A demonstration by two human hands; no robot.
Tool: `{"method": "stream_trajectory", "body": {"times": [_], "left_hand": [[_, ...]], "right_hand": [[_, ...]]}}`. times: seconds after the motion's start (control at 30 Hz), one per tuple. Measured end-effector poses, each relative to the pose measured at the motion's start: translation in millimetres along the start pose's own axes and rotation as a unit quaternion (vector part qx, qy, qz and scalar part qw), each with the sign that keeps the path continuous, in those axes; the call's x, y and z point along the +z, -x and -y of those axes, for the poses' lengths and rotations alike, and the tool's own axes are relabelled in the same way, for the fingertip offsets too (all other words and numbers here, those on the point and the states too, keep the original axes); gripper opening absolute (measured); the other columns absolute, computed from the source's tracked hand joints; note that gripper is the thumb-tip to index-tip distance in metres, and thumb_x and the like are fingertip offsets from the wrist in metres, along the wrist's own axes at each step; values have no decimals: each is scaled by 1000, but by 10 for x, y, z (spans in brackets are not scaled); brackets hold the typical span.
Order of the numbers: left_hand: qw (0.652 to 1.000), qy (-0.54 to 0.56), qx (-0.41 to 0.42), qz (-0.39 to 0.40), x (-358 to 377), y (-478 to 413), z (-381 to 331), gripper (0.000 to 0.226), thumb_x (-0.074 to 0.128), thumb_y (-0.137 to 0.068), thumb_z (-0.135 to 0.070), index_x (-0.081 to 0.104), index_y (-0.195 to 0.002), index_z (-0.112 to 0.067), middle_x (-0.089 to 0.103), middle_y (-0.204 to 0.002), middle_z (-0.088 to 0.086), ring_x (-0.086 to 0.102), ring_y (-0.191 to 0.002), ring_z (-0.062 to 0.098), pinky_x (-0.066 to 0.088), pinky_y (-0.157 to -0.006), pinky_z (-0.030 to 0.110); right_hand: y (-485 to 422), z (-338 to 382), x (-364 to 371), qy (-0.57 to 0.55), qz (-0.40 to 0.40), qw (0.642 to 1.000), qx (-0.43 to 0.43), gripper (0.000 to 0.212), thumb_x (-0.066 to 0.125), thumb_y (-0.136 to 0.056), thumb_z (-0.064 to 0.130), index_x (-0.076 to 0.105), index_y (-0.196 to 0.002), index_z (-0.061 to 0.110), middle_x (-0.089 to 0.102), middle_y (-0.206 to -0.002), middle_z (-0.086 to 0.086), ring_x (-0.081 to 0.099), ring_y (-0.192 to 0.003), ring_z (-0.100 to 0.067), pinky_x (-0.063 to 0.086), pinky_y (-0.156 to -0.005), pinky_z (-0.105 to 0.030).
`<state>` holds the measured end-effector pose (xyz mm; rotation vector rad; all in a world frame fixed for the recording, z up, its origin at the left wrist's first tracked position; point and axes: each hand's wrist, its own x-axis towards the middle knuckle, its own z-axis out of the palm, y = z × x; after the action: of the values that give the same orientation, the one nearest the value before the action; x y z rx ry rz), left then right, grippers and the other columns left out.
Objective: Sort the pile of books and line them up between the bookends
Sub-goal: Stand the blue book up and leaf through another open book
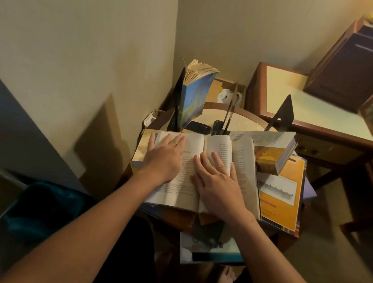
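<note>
An open book lies flat on top of the pile on a small round table. My left hand rests flat on its left page with straight fingers. My right hand lies flat on its right page. A blue book stands upright at the back left, leaning on a black bookend. Another black bookend stands at the back right, and a thin one stands between them. A thick book lies to the right, over an orange book.
A wooden side table with a pale top stands at the back right, a dark box on it. Walls close the left and back. More books lie low in front of the table. A teal cloth lies at the lower left.
</note>
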<state>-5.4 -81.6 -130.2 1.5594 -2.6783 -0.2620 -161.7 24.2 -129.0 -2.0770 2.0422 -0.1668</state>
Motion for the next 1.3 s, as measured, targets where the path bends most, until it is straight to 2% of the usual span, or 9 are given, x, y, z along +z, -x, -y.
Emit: {"method": "stream_trajectory", "body": {"times": [0.2,0.37,0.47,0.63,0.8,0.9,1.0,1.13,1.3], "left_hand": [[998,46,-6,-32,215,582,-36,60,17,-102,-34,11,-160,-22,15,-167,-5,6,-155,16,4,-123,58],[998,52,9,-34,366,1160,-92,63,4,-99,-41,11,-160,-25,11,-166,-9,-2,-154,12,0,-124,54],[999,39,5,-26,332,1076,-88,61,8,-102,-42,12,-160,-24,14,-166,-7,1,-154,14,4,-123,58],[1000,11,0,-4,156,456,-51,56,15,-107,-38,3,-160,-25,5,-168,-6,-3,-155,16,-6,-121,60],[1000,2,-7,21,42,91,10,56,21,-108,-34,4,-160,-24,7,-168,-3,2,-155,22,-5,-122,59],[999,27,-19,-3,113,296,-57,56,16,-108,-36,4,-161,-22,7,-168,-2,0,-155,21,-3,-123,56],[1000,3,-14,-19,245,670,-121,58,9,-106,-38,1,-160,-19,6,-168,0,-2,-155,23,1,-123,58],[999,-14,4,-33,389,1013,-104,61,6,-103,-41,6,-160,-20,10,-167,-1,1,-155,24,8,-122,60],[998,8,-28,-53,384,1014,-32,63,4,-101,-51,9,-160,-29,9,-167,-6,-1,-155,22,-2,-123,55]], "right_hand": [[4,-19,44,-8,-5,1000,-3,58,20,-106,55,6,-159,37,1,-168,13,-17,-153,-15,-9,-122,-56],[7,-7,60,-15,-17,1000,1,58,21,-105,55,7,-159,38,3,-167,13,-17,-153,-14,-7,-122,-58],[7,-6,66,-12,-17,1000,6,58,20,-105,55,6,-159,38,2,-167,13,-17,-152,-13,-8,-122,-56],[2,2,36,-18,-9,1000,6,59,20,-105,56,7,-159,37,2,-168,13,-16,-153,-14,-6,-123,-57],[-9,-8,24,-22,-2,1000,10,59,21,-105,56,7,-159,39,2,-167,14,-16,-153,-12,-12,-121,-52],[1,-21,47,-23,-9,1000,4,59,20,-105,57,6,-159,39,2,-167,15,-18,-152,-12,-13,-120,-52],[4,-18,77,-21,-14,1000,6,59,20,-105,57,6,-159,38,1,-167,15,-18,-152,-12,-11,-121,-54],[5,-10,96,-22,-24,999,5,60,20,-104,58,7,-159,39,2,-167,14,-17,-152,-12,-6,-123,-57],[0,-11,99,-23,-20,999,10,60,21,-104,58,6,-159,39,2,-167,15,-18,-152,-12,-6,-123,-58]]}}
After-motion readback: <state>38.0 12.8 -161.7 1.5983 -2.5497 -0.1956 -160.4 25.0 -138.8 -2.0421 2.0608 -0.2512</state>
